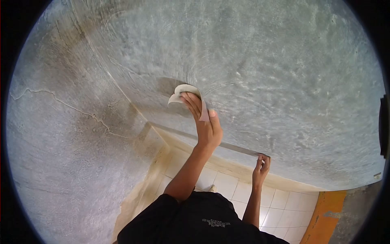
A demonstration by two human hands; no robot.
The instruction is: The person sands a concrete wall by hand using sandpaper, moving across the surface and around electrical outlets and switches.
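Observation:
My left hand (208,126) reaches up to the rough grey wall (268,93), its fingers laid on a curled, pale sheet of sandpaper (187,88). The sheet's top and left edges bend away from the wall, and its lower right end passes between the thumb and the fingers. Lower and to the right, my right hand (262,164) touches the same wall with bent fingertips. A small gap shows between its thumb and fingers, and I see nothing held there.
A second grey wall (65,138) with a long crack meets this one at a corner on the left. White floor tiles (280,199) lie below. An orange painted strip (325,215) stands at lower right, and a dark object (383,126) sits at the right edge.

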